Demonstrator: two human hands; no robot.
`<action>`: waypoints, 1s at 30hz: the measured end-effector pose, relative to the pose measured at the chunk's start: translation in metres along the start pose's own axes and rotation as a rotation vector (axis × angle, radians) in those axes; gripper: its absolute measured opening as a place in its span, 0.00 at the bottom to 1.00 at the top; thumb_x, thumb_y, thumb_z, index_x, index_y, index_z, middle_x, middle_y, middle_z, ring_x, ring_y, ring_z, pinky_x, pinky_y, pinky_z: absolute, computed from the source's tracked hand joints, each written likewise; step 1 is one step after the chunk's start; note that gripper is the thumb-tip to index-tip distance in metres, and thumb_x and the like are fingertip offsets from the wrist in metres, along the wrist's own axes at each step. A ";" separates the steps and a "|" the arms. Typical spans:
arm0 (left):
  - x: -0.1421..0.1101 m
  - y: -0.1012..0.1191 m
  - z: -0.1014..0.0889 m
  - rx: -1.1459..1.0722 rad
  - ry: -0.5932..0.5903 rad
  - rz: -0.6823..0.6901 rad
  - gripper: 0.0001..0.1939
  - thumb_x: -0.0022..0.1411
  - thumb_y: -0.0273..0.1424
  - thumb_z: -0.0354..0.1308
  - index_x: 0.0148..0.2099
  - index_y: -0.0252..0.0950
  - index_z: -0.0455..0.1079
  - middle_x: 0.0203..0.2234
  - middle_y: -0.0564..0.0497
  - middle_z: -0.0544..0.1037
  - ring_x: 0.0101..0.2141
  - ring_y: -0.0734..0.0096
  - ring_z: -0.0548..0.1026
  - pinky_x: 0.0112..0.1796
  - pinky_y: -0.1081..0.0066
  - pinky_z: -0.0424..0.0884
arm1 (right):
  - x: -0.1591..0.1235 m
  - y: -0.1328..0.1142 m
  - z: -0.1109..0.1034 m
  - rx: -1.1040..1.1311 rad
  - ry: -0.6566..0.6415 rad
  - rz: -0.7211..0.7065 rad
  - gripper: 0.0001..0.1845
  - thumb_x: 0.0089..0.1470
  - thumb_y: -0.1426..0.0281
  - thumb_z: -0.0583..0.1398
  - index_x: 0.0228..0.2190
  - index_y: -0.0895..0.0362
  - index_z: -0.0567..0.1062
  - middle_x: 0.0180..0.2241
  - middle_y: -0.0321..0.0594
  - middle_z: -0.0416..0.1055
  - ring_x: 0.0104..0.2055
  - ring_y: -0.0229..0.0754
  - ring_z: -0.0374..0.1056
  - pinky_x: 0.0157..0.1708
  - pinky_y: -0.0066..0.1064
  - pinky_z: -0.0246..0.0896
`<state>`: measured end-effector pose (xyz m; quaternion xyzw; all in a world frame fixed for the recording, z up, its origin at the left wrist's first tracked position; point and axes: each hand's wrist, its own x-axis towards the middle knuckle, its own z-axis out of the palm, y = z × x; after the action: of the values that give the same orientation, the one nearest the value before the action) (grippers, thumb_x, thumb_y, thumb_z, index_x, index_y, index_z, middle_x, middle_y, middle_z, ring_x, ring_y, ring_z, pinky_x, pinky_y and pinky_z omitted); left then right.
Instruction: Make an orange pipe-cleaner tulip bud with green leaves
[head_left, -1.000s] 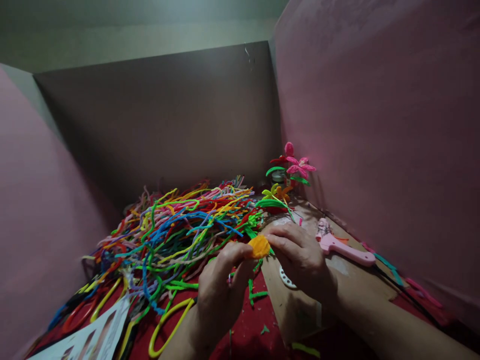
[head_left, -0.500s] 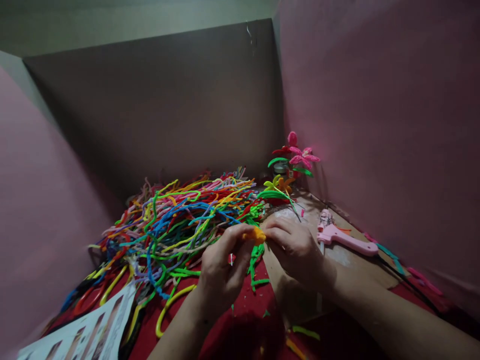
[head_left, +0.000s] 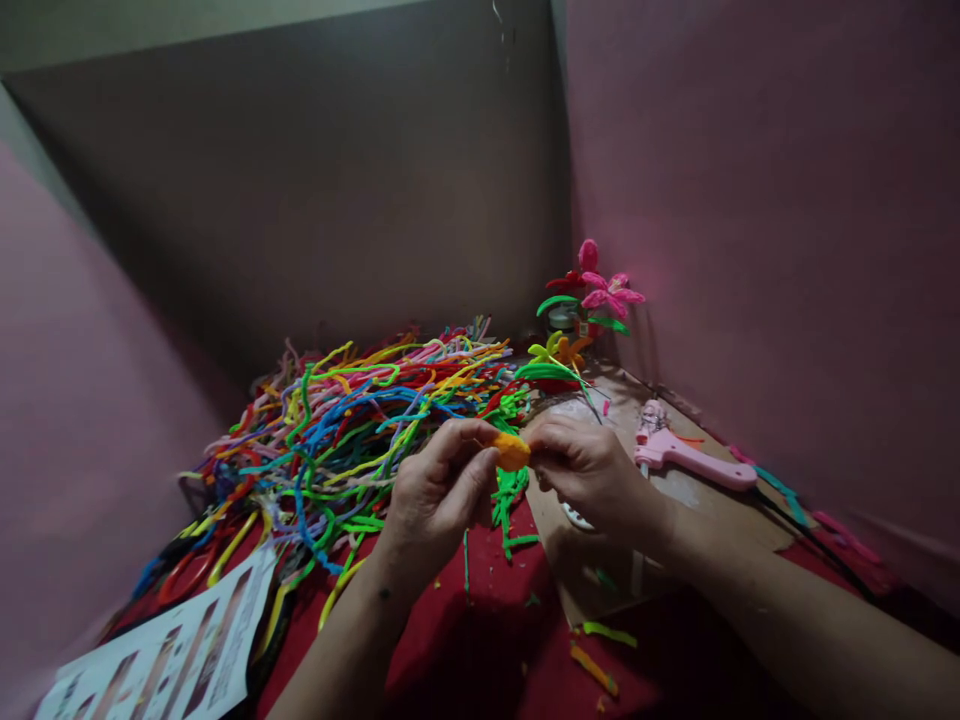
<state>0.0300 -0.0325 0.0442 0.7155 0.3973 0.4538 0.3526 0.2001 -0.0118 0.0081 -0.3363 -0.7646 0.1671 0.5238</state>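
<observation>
Between my two hands is a small fuzzy orange pipe-cleaner piece [head_left: 512, 452], flattened like a petal. My left hand [head_left: 442, 485] pinches its left end between thumb and fingers. At the right end, the fingers of my right hand [head_left: 589, 475] are closed on it; their tips are partly hidden behind the hand. Just below and behind the piece lie green pipe-cleaner cuttings [head_left: 511, 500]. A large heap of many-coloured pipe cleaners [head_left: 360, 430] spreads to the left of my hands.
A pink glue gun [head_left: 694, 465] rests on a cardboard sheet [head_left: 720, 510] at the right. Behind stand a pink pipe-cleaner flower [head_left: 611, 290] and yellow-orange flowers [head_left: 555, 348]. A printed sheet [head_left: 172, 640] lies front left on the red cloth [head_left: 480, 640], with orange scraps [head_left: 594, 668] at front right.
Both hands have risen slightly in view, still holding the orange piece, which now shows a broader face. The whole view has shifted a little. A white round edge now shows beneath my right hand.
</observation>
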 end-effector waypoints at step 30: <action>0.003 0.005 0.005 -0.173 0.131 -0.106 0.13 0.61 0.39 0.50 0.42 0.35 0.65 0.16 0.58 0.68 0.10 0.82 0.63 0.12 0.80 0.58 | 0.009 0.005 -0.007 0.746 -0.282 0.649 0.09 0.39 0.68 0.66 0.19 0.62 0.74 0.12 0.34 0.68 0.12 0.33 0.63 0.13 0.23 0.59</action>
<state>0.0372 -0.0328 0.0478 0.6293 0.4162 0.5130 0.4094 0.2059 -0.0032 0.0137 -0.3209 -0.5724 0.6262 0.4211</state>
